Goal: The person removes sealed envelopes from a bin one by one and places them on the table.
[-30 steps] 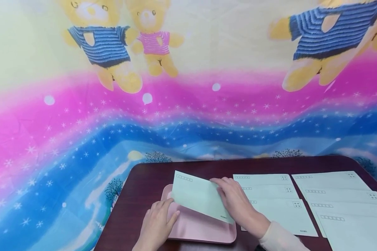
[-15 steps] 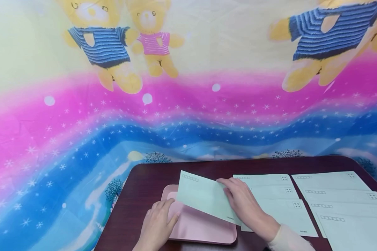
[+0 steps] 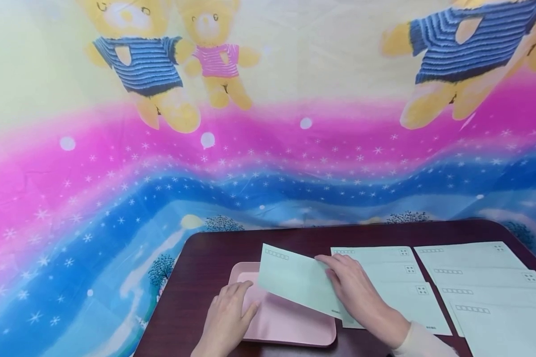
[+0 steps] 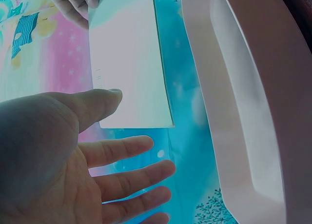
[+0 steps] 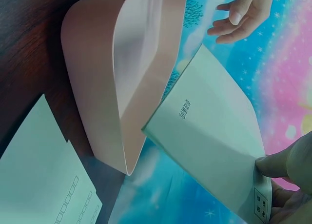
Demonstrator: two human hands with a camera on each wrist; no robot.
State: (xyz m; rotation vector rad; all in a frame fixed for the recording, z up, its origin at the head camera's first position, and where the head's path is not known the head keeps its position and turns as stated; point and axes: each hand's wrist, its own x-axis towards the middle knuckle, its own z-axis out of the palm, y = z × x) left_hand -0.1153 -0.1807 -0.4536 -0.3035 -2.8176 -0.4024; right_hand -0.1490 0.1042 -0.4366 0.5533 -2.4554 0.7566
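My right hand (image 3: 357,285) pinches a pale green envelope (image 3: 292,277) at its right end, thumb on the printed face. The envelope tilts over the pink tray (image 3: 290,327), its left end higher, and covers part of the tray. In the right wrist view, the thumb (image 5: 282,163) presses beside the stamp box. My left hand (image 3: 228,310) is by the tray's left side with nothing in it. Its fingers are spread and relaxed in the left wrist view, and the thumb (image 4: 100,104) overlaps the envelope there, with a gap from it in the head view.
On the dark wooden table (image 3: 196,277), two overlapping rows of similar envelopes lie to the right: one nearer row (image 3: 411,310) and one farther right (image 3: 509,327). A cloth printed with bears (image 3: 152,64) hangs behind the table's back edge.
My right hand has moved a little to the right with the envelope, drawing its left end away from my left hand. The left hand has barely moved; the tray has stayed put.
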